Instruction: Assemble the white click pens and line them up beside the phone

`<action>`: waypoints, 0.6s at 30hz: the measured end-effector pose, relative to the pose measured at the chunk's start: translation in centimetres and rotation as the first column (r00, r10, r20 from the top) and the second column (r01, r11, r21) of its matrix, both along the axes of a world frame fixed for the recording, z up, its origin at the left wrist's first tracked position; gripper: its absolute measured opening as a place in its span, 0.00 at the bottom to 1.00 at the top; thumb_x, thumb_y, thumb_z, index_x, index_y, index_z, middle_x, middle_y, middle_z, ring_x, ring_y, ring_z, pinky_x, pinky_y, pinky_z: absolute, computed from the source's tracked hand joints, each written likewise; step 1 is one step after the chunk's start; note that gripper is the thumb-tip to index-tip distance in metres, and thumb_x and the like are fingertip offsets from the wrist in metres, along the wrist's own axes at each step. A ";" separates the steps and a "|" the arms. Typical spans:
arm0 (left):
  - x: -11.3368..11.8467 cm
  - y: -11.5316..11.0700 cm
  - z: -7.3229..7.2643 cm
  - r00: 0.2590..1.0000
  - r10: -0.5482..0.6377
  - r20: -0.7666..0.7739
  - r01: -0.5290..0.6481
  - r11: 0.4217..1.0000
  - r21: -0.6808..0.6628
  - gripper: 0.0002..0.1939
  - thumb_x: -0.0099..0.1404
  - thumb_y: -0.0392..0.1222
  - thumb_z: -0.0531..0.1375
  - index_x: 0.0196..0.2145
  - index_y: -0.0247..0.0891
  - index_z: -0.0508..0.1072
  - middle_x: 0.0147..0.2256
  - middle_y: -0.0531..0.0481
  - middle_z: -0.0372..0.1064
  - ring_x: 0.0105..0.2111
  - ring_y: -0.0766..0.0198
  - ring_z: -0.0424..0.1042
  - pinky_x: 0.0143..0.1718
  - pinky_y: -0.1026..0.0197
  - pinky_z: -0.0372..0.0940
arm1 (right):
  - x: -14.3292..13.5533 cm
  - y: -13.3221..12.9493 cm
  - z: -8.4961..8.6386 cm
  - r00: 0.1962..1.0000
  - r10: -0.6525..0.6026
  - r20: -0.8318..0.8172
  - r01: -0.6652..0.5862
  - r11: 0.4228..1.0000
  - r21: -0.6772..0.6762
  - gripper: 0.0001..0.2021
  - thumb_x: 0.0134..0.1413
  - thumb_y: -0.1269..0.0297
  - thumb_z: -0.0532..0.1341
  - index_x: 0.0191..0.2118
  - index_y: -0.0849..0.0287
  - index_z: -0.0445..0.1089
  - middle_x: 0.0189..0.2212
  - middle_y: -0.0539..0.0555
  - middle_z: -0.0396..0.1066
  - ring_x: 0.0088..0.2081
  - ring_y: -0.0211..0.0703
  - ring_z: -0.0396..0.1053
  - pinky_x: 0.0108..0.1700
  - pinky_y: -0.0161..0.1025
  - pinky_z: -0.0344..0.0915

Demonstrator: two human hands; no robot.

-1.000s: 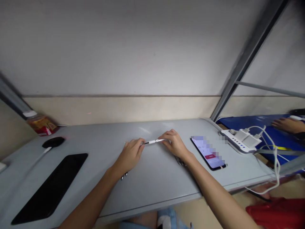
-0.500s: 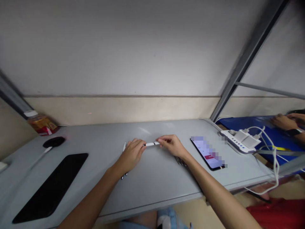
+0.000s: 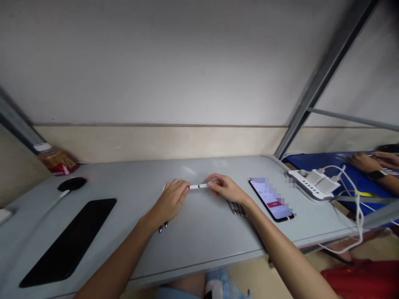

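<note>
A slim white pen [image 3: 198, 186] with dark bands lies sideways between my two hands, above the grey desk. My left hand [image 3: 172, 198] is closed round its left end, palm down. At the right end, my right hand [image 3: 225, 187] pinches the pen between thumb and fingers; these fingertips are a little blurred. The metal tips of two pens [image 3: 163, 226] poke out from beneath my left wrist, their bodies mostly hidden. Several more pens [image 3: 238, 209] lie side by side under my right wrist, partly covered by it.
A lit phone [image 3: 270, 199] and a white power strip [image 3: 311, 185] with plugs and cables lie to the right. On the left are a black slab [image 3: 70, 243], a round black pad [image 3: 72, 184] and a bottle [image 3: 57, 160]. Another person's hands [image 3: 364, 162] are at far right.
The pen stays between both hands. My right hand has shifted slightly, and more of the pens beneath its wrist show. The view has moved a little.
</note>
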State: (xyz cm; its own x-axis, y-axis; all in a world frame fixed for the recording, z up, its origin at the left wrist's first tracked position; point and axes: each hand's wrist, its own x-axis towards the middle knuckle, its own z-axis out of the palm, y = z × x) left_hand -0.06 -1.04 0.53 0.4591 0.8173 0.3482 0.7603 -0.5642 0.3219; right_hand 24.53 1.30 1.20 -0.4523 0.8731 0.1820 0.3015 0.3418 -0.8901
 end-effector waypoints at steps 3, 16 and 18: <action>0.0 0.0 -0.1 1.000 0.006 0.001 -0.006 1.000 0.010 0.16 0.74 0.44 0.42 0.38 0.41 0.68 0.35 0.50 0.67 0.38 0.60 0.64 0.41 0.56 0.57 | 0.0 -0.1 -0.1 0.999 0.033 -0.008 -0.032 0.999 0.003 0.17 0.57 0.50 0.60 0.42 0.59 0.70 0.23 0.47 0.65 0.25 0.35 0.61 0.29 0.32 0.58; 0.0 0.1 0.0 1.000 0.008 -0.012 -0.008 1.000 0.021 0.16 0.74 0.45 0.42 0.38 0.41 0.68 0.35 0.50 0.67 0.38 0.60 0.63 0.41 0.56 0.58 | 0.1 -0.2 -0.2 0.998 0.010 0.059 -0.011 1.000 0.015 0.18 0.60 0.49 0.56 0.36 0.60 0.70 0.20 0.46 0.63 0.23 0.35 0.60 0.28 0.33 0.57; 0.1 0.1 0.0 1.000 0.011 -0.011 -0.010 1.000 0.021 0.16 0.73 0.45 0.43 0.38 0.41 0.68 0.35 0.50 0.67 0.38 0.59 0.63 0.41 0.56 0.58 | 0.1 -0.2 -0.2 1.000 0.006 0.026 -0.008 0.997 0.071 0.16 0.55 0.52 0.62 0.42 0.59 0.69 0.23 0.46 0.63 0.25 0.35 0.60 0.28 0.32 0.56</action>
State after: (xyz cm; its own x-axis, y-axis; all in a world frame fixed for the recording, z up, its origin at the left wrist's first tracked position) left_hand -0.01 -0.94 0.51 0.4545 0.8146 0.3603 0.7697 -0.5627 0.3015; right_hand 24.60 1.08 1.05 -0.4636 0.8552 0.2319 0.3210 0.4060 -0.8556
